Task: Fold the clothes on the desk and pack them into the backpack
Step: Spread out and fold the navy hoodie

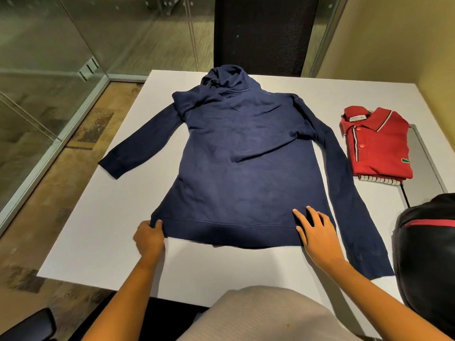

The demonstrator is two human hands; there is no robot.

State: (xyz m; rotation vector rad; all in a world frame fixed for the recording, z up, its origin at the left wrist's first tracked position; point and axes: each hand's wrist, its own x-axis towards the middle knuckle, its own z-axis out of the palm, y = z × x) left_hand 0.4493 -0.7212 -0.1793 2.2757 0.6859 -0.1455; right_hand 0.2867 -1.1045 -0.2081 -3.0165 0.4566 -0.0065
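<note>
The navy blue hooded cotton sweatshirt (236,156) lies flat and unfolded at the centre of the white desk (98,230). The left hand (149,238) pinches its lower left hem corner; the right hand (317,232) presses flat, fingers spread, on the right hem. A folded red polo shirt (379,143) rests on a folded striped garment (376,180) nearby. The black red-striped backpack (426,254) at right hides its contents; packing is judged outstanding.
</note>
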